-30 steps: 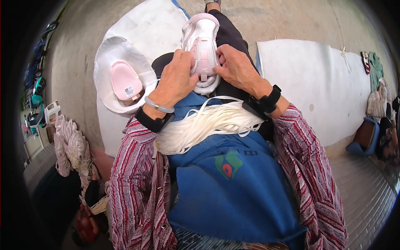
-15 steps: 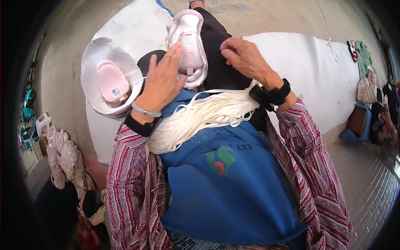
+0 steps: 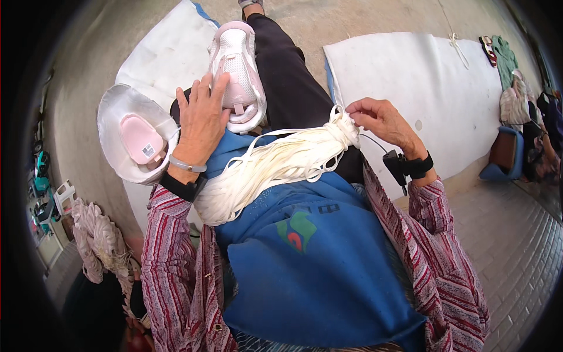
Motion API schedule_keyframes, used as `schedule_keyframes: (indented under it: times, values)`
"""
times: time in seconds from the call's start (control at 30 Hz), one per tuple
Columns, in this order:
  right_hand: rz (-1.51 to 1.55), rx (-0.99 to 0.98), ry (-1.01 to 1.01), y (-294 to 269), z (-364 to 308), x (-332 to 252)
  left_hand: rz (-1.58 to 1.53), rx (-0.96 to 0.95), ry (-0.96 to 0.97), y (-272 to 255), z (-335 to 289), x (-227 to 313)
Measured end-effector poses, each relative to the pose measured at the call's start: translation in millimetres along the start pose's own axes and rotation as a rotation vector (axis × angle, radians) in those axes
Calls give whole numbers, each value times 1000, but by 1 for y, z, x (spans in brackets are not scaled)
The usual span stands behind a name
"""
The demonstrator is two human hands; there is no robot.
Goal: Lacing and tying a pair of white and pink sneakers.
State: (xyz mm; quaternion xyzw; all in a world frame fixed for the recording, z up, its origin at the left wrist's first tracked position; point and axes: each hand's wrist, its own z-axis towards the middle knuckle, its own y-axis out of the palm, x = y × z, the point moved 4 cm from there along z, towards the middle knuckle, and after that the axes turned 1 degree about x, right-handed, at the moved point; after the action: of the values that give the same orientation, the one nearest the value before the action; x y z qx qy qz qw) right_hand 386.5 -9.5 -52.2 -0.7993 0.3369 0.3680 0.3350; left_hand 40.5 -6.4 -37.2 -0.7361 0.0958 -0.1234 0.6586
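Across the lap lies a bundle of flat cream-white shoelaces [image 3: 275, 164], gathered in a knot at its right end. My right hand [image 3: 387, 124] is at that knot, thumb and fingertips pinched on the laces. My left hand [image 3: 201, 120] is open, fingers spread, over the left thigh; its index finger meets the near left edge of a white and pink shoe upper [image 3: 238, 76]. That upper rests sole-side down or up, I cannot tell which, along my dark trouser leg. Left of my left hand sits a white bowl-shaped holder [image 3: 114, 126] with a pink shoe tongue piece [image 3: 141, 138] inside.
White sheets [image 3: 410, 88] cover the floor on both sides of my legs. A blue apron [image 3: 316, 258] spans my lap. Bundles of pale laces [image 3: 99, 240] hang at the lower left. At the right are a blue chair [image 3: 505, 155] and another person [image 3: 545, 141].
My right hand has come down from above the leg to the knotted end of the shoelaces. My left hand stays spread by the shoe upper. The whole view has shifted slightly.
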Motion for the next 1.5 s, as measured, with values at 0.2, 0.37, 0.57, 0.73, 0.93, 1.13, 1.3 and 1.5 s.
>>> schedule_keyframes:
  times: [0.2,0.37,0.57,0.73,0.93,1.13,1.3,1.5]
  values:
    - [-123,-2,-60,7,-2,-3,218,199,156,11,15,13]
    - [-116,28,-69,14,2,7,222,252,203,7,10,18]
    - [-51,78,-129,26,-3,-5,336,108,247,7,14,34]
    - [-23,140,-124,17,-2,-13,184,135,242,-1,2,19]
    - [235,119,11,11,-6,12,-337,208,169,-31,10,28]
    - [202,224,-8,4,-2,10,-878,95,272,-61,23,109]
    - [330,396,3,-12,-4,5,-473,-31,415,-29,17,169]
    - [1142,618,21,-98,1,68,-471,27,398,-14,2,174]
